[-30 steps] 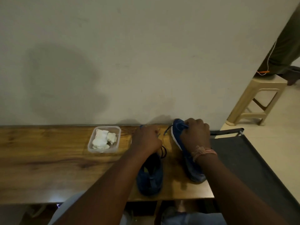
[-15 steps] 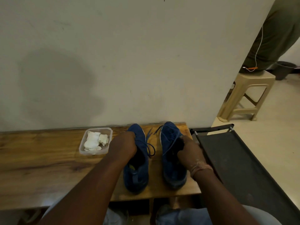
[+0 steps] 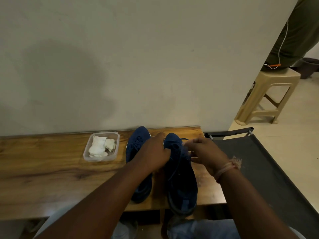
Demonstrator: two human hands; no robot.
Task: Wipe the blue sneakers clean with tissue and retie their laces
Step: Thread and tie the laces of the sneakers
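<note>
Two blue sneakers stand side by side on the wooden worktop (image 3: 51,169), toes toward the wall. The left sneaker (image 3: 136,147) sits just beside the right sneaker (image 3: 181,183), whose heel hangs slightly over the worktop's near edge. Both hands work over the right sneaker's lace area. The left hand (image 3: 155,154) has its fingers curled down onto the front of the right sneaker's lacing, its grip closed there, though whether it pinches a lace or the upper itself cannot be told. The right hand (image 3: 205,154), with a pale thread band at the wrist, has curled fingers just at the sneaker's right side, and a thin blue lace (image 3: 184,139) runs toward them; its grip appears to pinch that lace. A loose lace strand trails down the sneaker's top. To the left of the sneakers, near the wall, a clear plastic container (image 3: 86,154) holds crumpled white tissue (image 3: 98,147). A dark fabric cot (image 3: 259,169) adjoins the worktop's right end, and a beige plastic stool (image 3: 269,97) stands on the floor beyond
</note>
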